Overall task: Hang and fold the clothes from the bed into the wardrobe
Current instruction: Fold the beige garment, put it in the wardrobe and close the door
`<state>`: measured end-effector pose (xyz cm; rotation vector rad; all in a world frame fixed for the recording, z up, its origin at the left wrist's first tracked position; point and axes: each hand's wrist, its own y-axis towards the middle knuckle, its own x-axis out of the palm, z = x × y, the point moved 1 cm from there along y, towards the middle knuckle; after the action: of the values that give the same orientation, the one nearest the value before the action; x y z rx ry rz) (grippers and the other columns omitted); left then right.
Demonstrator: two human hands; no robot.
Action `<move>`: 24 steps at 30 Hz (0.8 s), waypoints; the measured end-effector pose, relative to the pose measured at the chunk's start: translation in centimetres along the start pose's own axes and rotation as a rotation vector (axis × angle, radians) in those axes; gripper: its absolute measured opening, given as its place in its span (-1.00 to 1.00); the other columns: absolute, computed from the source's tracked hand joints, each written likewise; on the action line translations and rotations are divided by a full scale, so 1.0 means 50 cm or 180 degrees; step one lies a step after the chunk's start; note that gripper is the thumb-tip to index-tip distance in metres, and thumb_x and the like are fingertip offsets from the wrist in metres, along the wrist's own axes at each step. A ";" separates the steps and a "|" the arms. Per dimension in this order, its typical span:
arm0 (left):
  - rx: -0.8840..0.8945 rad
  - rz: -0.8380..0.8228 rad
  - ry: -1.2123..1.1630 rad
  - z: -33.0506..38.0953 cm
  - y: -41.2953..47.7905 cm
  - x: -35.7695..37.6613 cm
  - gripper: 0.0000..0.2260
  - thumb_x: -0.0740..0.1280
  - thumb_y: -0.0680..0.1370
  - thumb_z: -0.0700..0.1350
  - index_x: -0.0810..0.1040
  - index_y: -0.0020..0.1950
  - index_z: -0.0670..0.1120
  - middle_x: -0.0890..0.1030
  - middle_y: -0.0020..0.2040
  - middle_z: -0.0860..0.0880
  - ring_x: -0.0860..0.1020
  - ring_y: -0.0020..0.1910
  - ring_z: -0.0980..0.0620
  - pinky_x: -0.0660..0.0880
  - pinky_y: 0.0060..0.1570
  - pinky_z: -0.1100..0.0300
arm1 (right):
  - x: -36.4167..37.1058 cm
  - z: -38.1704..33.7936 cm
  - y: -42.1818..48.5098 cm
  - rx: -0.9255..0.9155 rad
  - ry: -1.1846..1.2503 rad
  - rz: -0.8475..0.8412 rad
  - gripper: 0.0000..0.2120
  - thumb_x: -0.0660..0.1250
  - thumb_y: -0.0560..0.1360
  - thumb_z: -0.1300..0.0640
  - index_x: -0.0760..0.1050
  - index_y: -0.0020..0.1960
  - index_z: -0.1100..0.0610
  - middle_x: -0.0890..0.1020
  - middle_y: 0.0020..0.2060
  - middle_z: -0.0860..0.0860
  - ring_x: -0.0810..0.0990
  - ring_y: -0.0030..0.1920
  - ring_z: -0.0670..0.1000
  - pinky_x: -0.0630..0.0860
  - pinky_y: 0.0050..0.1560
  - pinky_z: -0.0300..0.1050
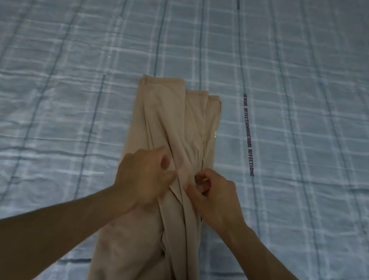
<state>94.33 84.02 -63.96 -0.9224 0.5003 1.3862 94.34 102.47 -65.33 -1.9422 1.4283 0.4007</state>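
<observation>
Garment: the beige garment [170, 117] lay lengthwise near the middle of the bed [62, 73], folded into a narrow strip. Its far end was roughly squared off and its near end ran out of view.
Left hand: the left hand [144, 179] was curled round a gathered fold on the strip's left side, thumb on top.
Right hand: the right hand [214, 202] pinched a ridge of fabric just beside it, right of centre.
Grip purpose: the hands met at mid-length, probably to gather loose layers and keep the strip narrow before a crosswise fold.
Bed: the flat checked cover served as the folding surface and supported the cloth.
Printed band: a lettered band [248, 134] lay right of the garment, apart from it.
Wardrobe: not in view.
Progress: judged partway; this piece was not yet fully folded or stowed.
</observation>
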 end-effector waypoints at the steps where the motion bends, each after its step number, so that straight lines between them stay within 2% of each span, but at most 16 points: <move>1: -0.0119 -0.0132 -0.0071 -0.001 -0.021 0.011 -0.77 0.44 0.45 0.13 0.50 -0.04 0.05 0.61 -0.22 0.09 0.59 -0.18 0.05 0.55 -0.07 0.02 | -0.003 0.003 -0.011 0.0036 -0.0007 -0.0042 -0.70 0.48 0.42 -0.11 0.55 0.03 0.03 0.63 -0.30 -0.07 0.62 -0.28 -0.14 0.61 -0.19 -0.19; 5: -0.0498 -0.0386 -0.0168 -0.010 -0.088 0.044 -0.48 0.48 0.38 0.25 0.37 0.18 0.05 0.56 -0.15 0.09 0.56 -0.18 0.10 0.56 -0.14 0.07 | -0.008 0.015 -0.056 0.0048 -0.0314 -0.0446 -0.48 0.53 0.26 -0.27 0.52 0.08 -0.02 0.65 -0.17 -0.11 0.63 -0.19 -0.16 0.64 -0.13 -0.19; 7: -0.0640 -0.0508 -0.0364 -0.007 -0.113 0.060 -0.29 0.51 0.35 0.25 0.26 0.33 0.01 0.54 -0.04 0.07 0.56 -0.10 0.07 0.58 -0.07 0.04 | -0.009 0.023 -0.081 0.0049 -0.0160 -0.0634 -0.44 0.53 0.22 -0.29 0.50 0.09 -0.04 0.65 -0.15 -0.13 0.64 -0.21 -0.18 0.62 -0.20 -0.28; 9: -0.0710 -0.0600 -0.0633 0.002 -0.136 0.076 -0.11 0.54 0.34 0.20 0.12 0.47 -0.05 0.52 0.14 0.02 0.56 0.03 0.02 0.57 0.06 0.01 | -0.007 0.034 -0.105 0.0059 0.0052 -0.0714 -0.49 0.53 0.25 -0.24 0.48 0.07 -0.04 0.65 -0.19 -0.12 0.63 -0.24 -0.21 0.55 -0.32 -0.39; 11: -0.0668 -0.0555 -0.0851 0.013 -0.155 0.089 0.00 0.57 0.35 0.11 0.00 0.56 -0.09 0.46 0.24 0.02 0.53 0.16 0.00 0.53 0.17 0.03 | -0.003 0.046 -0.123 0.0084 0.0259 -0.0632 -0.61 0.54 0.35 -0.05 0.50 0.09 0.03 0.66 -0.24 -0.07 0.63 -0.27 -0.18 0.54 -0.35 -0.37; 13: -0.0588 -0.0317 -0.1033 0.020 -0.169 0.097 -0.05 0.57 0.38 0.00 0.02 0.57 -0.09 0.51 0.18 0.00 0.55 0.13 -0.01 0.54 0.15 0.05 | 0.001 0.052 -0.135 0.0030 0.0272 -0.0376 -0.77 0.46 0.43 0.12 0.53 0.06 0.10 0.64 -0.28 -0.05 0.60 -0.31 -0.22 0.52 -0.33 -0.40; 15: -0.0537 -0.0015 -0.1150 0.021 -0.179 0.098 -0.18 0.55 0.41 -0.09 0.14 0.53 -0.06 0.59 -0.05 -0.01 0.59 -0.07 0.02 0.57 -0.01 0.09 | 0.005 0.054 -0.145 -0.0029 0.0243 -0.0125 -0.93 0.42 0.47 0.16 0.55 -0.07 0.05 0.61 -0.30 -0.14 0.57 -0.30 -0.30 0.46 -0.34 -0.47; 16: -0.0506 0.0114 -0.1177 0.020 -0.183 0.096 -0.25 0.53 0.41 -0.13 0.20 0.50 -0.04 0.58 -0.18 -0.02 0.58 -0.18 0.04 0.56 -0.12 0.12 | 0.007 0.055 -0.150 -0.0032 0.0263 -0.0010 -0.93 0.42 0.48 0.15 0.55 -0.12 0.00 0.60 -0.30 -0.19 0.56 -0.28 -0.34 0.43 -0.33 -0.51; 18: -0.0391 0.0293 -0.1157 0.018 -0.189 0.089 -0.36 0.49 0.43 -0.17 0.30 0.44 -0.01 0.55 -0.31 -0.03 0.54 -0.32 0.07 0.48 -0.28 0.19 | 0.011 0.057 -0.160 -0.0053 0.0247 0.0213 -0.91 0.43 0.49 0.14 0.57 -0.17 0.00 0.58 -0.33 -0.21 0.54 -0.28 -0.38 0.39 -0.29 -0.55; 21: -0.0216 0.0467 -0.1177 0.013 -0.197 0.075 -0.46 0.46 0.44 -0.19 0.35 0.35 0.02 0.54 -0.34 -0.04 0.51 -0.36 0.08 0.43 -0.30 0.20 | 0.007 0.063 -0.167 0.0044 0.0226 0.0412 -0.87 0.43 0.50 0.15 0.62 -0.22 0.12 0.65 -0.32 -0.07 0.59 -0.29 -0.25 0.42 -0.28 -0.50; 24: -0.0151 0.0553 -0.1282 0.009 -0.196 0.058 -0.54 0.46 0.45 -0.20 0.39 0.28 0.02 0.51 -0.33 -0.01 0.49 -0.35 0.07 0.44 -0.29 0.20 | -0.010 0.073 -0.175 0.0367 0.0475 0.0538 -0.90 0.44 0.49 0.13 0.67 -0.17 0.13 0.69 -0.29 0.00 0.63 -0.27 -0.09 0.50 -0.25 -0.37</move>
<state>104.18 86.84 -63.47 -0.6229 0.2449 1.6979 102.77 106.75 -64.66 -1.7969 1.6809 0.2474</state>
